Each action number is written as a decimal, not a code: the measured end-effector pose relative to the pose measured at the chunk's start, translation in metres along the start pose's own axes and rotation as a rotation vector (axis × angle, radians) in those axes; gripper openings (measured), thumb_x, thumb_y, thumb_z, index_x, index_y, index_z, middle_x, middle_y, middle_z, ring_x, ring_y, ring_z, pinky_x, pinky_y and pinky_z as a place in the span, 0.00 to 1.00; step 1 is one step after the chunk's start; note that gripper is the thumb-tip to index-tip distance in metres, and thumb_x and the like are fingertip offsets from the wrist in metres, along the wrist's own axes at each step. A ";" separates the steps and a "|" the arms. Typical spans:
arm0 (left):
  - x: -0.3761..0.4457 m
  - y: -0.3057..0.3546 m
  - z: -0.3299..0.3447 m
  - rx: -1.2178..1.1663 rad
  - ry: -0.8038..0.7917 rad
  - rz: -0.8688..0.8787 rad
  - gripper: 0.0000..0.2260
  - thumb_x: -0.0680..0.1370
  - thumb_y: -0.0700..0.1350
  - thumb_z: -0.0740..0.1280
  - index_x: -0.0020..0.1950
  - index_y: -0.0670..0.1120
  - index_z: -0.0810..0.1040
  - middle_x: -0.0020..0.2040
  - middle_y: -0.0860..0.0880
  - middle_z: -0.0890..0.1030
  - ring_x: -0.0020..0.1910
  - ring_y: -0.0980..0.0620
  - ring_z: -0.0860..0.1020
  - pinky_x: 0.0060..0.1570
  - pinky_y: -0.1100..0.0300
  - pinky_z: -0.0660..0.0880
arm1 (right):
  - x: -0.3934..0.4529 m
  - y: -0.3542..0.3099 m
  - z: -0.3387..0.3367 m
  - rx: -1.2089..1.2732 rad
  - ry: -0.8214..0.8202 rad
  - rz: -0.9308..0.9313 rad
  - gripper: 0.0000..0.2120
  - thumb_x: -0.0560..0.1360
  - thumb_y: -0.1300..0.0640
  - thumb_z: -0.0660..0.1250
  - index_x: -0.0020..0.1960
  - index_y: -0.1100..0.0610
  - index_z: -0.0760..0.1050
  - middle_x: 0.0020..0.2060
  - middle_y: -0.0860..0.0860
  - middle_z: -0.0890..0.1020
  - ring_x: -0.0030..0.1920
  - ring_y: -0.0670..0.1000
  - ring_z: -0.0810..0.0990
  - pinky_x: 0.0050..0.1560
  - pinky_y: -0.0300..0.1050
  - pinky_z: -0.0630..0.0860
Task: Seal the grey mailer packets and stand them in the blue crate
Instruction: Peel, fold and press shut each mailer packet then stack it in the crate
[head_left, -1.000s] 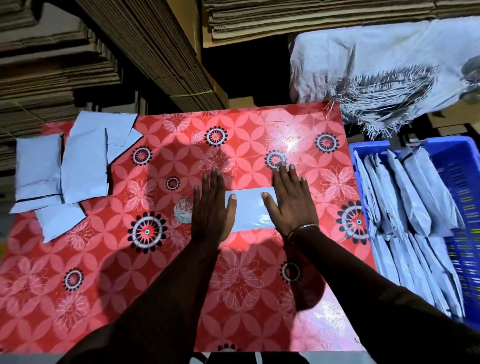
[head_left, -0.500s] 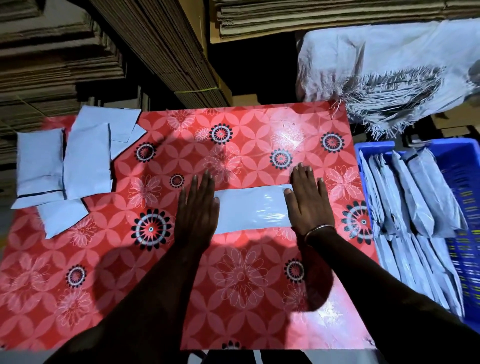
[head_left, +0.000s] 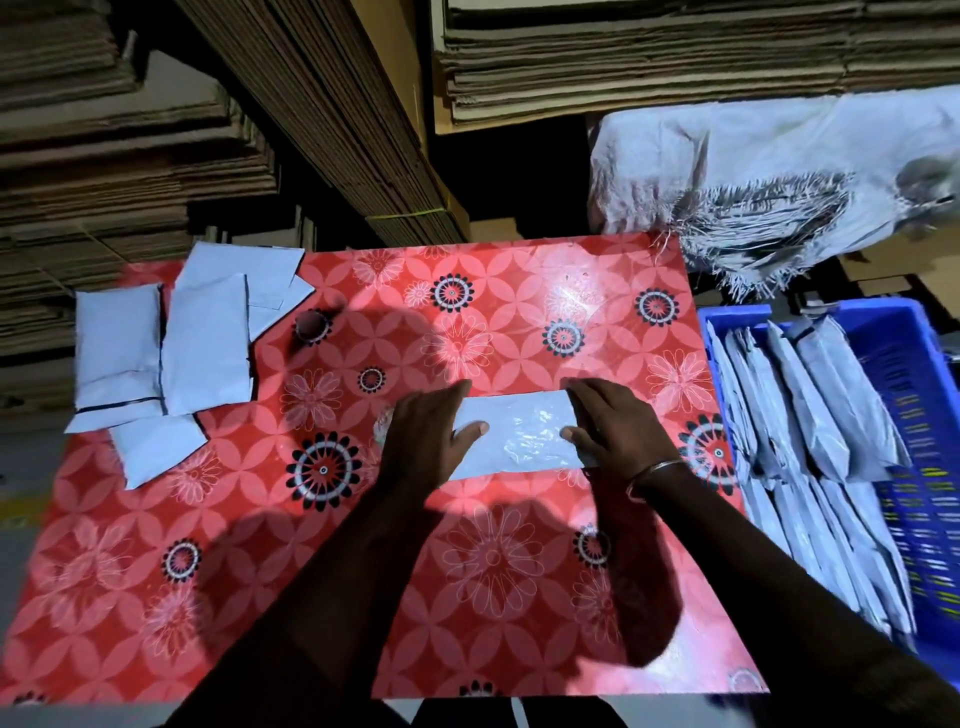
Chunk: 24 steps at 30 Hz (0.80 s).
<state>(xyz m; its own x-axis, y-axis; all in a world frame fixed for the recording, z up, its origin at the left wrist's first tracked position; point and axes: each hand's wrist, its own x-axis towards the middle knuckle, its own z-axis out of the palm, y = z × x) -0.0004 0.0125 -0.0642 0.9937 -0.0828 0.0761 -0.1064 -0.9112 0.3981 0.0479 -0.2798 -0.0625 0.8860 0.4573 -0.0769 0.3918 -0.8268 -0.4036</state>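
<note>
I see one grey packet (head_left: 519, 434) lying flat on the red floral tablecloth (head_left: 467, 561), right of centre and crosswise to me. My left hand (head_left: 423, 434) covers its left end, fingers together and laid over the far edge, thumb stretched out along the packet's top face. My right hand (head_left: 610, 426) covers its right end the same way, fingers bent over the far edge and thumb (head_left: 574, 434) pointing inward on the glossy surface. Whether the fingers actually curl under the edge or only press on it, I cannot tell. A thin bangle (head_left: 652, 470) sits on my right wrist.

The blue crate (head_left: 914, 374) stands just off the table's right side. Many grey packets (head_left: 810, 415) already stand on edge in it, leaning in rows against one another, filling its left part; the right part shows bare blue mesh.

At the far left corner of the table lies a loose pile of packets (head_left: 202, 338), flat and overlapping, some with a dark strip along one end. Beyond the table, stacks of flattened cardboard (head_left: 322, 114) rise across the far side, and a pale woven sack (head_left: 769, 171) with a frayed open mouth lies to the far right, above the crate.
</note>
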 end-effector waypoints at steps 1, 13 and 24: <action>0.003 -0.002 -0.005 -0.009 -0.049 -0.022 0.27 0.75 0.60 0.71 0.69 0.47 0.78 0.60 0.49 0.84 0.59 0.45 0.81 0.61 0.50 0.72 | 0.003 0.002 -0.004 -0.036 -0.074 0.022 0.34 0.74 0.38 0.65 0.75 0.55 0.69 0.66 0.56 0.75 0.63 0.61 0.74 0.56 0.55 0.76; 0.021 0.016 -0.059 -0.179 -0.449 -0.163 0.20 0.60 0.61 0.74 0.44 0.51 0.80 0.43 0.56 0.79 0.47 0.52 0.79 0.43 0.55 0.72 | 0.005 -0.024 -0.058 0.009 -0.254 0.072 0.09 0.67 0.58 0.73 0.45 0.52 0.75 0.44 0.50 0.72 0.44 0.60 0.79 0.41 0.54 0.77; -0.003 0.029 -0.026 -0.113 0.137 -0.114 0.11 0.63 0.34 0.73 0.37 0.47 0.76 0.39 0.48 0.77 0.42 0.43 0.76 0.39 0.47 0.74 | -0.008 -0.039 -0.034 -0.281 0.133 0.014 0.13 0.68 0.50 0.69 0.49 0.55 0.75 0.44 0.55 0.76 0.45 0.60 0.75 0.36 0.49 0.66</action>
<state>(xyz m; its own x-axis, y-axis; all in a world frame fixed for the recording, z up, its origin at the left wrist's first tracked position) -0.0076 -0.0033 -0.0293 0.9860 0.0808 0.1457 -0.0050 -0.8597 0.5108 0.0342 -0.2618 -0.0156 0.9093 0.4135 0.0466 0.4159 -0.8995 -0.1340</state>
